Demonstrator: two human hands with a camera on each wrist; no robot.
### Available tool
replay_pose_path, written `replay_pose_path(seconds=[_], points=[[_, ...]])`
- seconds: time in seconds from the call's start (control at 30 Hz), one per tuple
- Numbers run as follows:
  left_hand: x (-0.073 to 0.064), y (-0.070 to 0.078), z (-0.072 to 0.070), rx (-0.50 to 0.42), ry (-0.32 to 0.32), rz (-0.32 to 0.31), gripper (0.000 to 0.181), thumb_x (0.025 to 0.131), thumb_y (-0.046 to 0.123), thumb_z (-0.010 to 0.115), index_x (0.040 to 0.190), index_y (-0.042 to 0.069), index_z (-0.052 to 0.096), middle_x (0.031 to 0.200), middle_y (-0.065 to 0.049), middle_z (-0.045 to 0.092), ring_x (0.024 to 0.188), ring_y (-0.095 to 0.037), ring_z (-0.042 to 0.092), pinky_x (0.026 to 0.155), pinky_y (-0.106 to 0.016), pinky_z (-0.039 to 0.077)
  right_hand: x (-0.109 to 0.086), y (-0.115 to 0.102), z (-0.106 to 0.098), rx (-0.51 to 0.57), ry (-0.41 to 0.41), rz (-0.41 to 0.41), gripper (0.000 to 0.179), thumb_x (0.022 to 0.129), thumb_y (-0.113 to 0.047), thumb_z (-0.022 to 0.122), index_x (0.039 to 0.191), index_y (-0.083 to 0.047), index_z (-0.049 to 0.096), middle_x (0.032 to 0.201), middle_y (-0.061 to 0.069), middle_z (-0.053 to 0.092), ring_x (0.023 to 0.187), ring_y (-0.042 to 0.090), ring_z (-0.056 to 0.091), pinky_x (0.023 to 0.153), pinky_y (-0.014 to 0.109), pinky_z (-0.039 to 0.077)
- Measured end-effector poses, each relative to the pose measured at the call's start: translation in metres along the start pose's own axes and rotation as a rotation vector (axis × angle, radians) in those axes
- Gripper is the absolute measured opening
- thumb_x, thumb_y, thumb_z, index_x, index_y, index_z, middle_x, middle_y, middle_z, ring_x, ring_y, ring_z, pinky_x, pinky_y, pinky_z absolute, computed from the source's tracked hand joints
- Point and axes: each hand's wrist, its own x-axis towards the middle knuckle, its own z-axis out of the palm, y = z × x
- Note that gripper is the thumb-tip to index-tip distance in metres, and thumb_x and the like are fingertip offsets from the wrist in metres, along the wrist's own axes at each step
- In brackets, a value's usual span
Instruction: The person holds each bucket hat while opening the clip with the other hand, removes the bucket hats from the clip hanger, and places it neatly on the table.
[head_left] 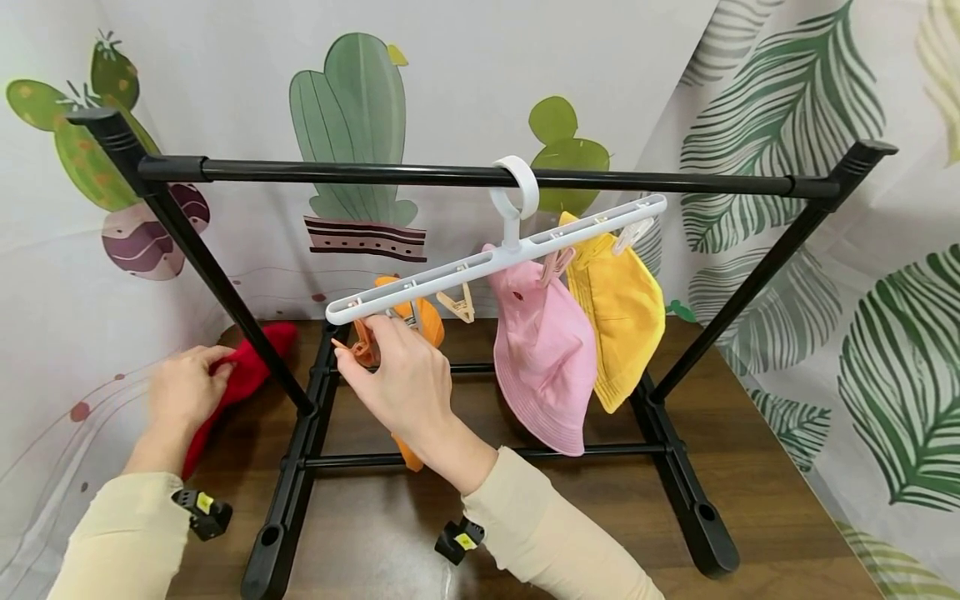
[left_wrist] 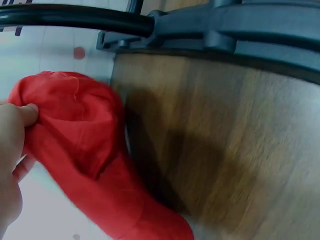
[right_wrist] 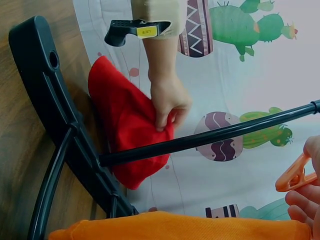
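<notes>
My left hand (head_left: 183, 385) pinches a red bucket hat (left_wrist: 75, 130) by its crown, left of the black rack. A white hanger (head_left: 442, 271) hooks over the rack's top bar, its left end tilted down. At that low end my right hand (head_left: 408, 383) pinches an orange clip (right_wrist: 295, 175) between thumb and fingers. An orange hat (head_left: 429, 321) hangs just behind this hand, partly hidden by it. Farther right, a pink bucket hat (head_left: 536, 358) hangs from a pink clip (head_left: 557, 265). Beside it a yellow bucket hat (head_left: 622, 317) hangs from a white clip (head_left: 632, 236).
The black rack (head_left: 420, 173) stands on a brown wooden table (head_left: 765, 492). Its left post lies between the two hands. A beige clip (head_left: 459, 303) dangles from the hanger's middle. Patterned cloth (head_left: 465, 92) hangs behind and at the sides.
</notes>
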Motion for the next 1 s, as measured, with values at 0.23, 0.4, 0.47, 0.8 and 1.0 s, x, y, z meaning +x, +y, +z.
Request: replay_pose_path(seconds=[0.23,0.4,0.47,0.8,1.0], points=[[-0.008,0.004,0.015,-0.016,-0.187,-0.042,0.022,0.082,0.013,0.065,0.103,0.007,0.067,0.105,-0.026,0.062,0.088,-0.050,0.056,0.059,-0.054,0.045,-0.001,0.000,0.000,0.005,-0.006,-0.002,0.019,0.081,-0.038,0.064,0.083,-0.020,0.057,0.069,-0.012,0.055,0.058,-0.001,0.052,0.045,0.014,0.037],[-0.014,0.003,0.023,-0.033,-0.321,-0.079,0.025,0.083,0.022,0.064,0.105,0.010,0.066,0.100,-0.025,0.064,0.087,-0.047,0.058,0.058,-0.052,0.046,-0.001,-0.001,0.000,0.004,-0.004,-0.005,0.019,0.081,-0.038,0.065,0.083,-0.020,0.057,0.069,-0.012,0.055,0.058,-0.001,0.052,0.045,0.013,0.036],[-0.016,0.002,0.025,-0.030,-0.358,-0.090,0.027,0.083,0.025,0.064,0.105,0.010,0.065,0.099,-0.024,0.065,0.087,-0.046,0.058,0.059,-0.052,0.046,0.000,-0.001,0.000,0.006,-0.005,-0.005,0.020,0.081,-0.038,0.064,0.084,-0.020,0.058,0.069,-0.012,0.055,0.058,-0.001,0.052,0.045,0.013,0.036],[-0.022,-0.006,0.034,-0.022,-0.462,-0.014,0.026,0.084,0.016,0.060,0.108,0.008,0.066,0.110,-0.027,0.060,0.094,-0.048,0.056,0.071,-0.058,0.045,0.001,-0.001,-0.002,0.018,0.004,-0.004,0.019,0.081,-0.037,0.065,0.083,-0.019,0.058,0.068,-0.011,0.054,0.056,0.000,0.050,0.045,0.014,0.036],[-0.026,-0.003,0.042,-0.023,-0.496,0.015,0.028,0.081,0.006,0.058,0.109,0.006,0.066,0.106,-0.028,0.061,0.090,-0.047,0.057,0.071,-0.056,0.046,0.000,-0.001,-0.001,0.022,0.003,-0.003,0.019,0.081,-0.037,0.065,0.084,-0.019,0.058,0.068,-0.011,0.054,0.056,0.000,0.050,0.045,0.014,0.036]])
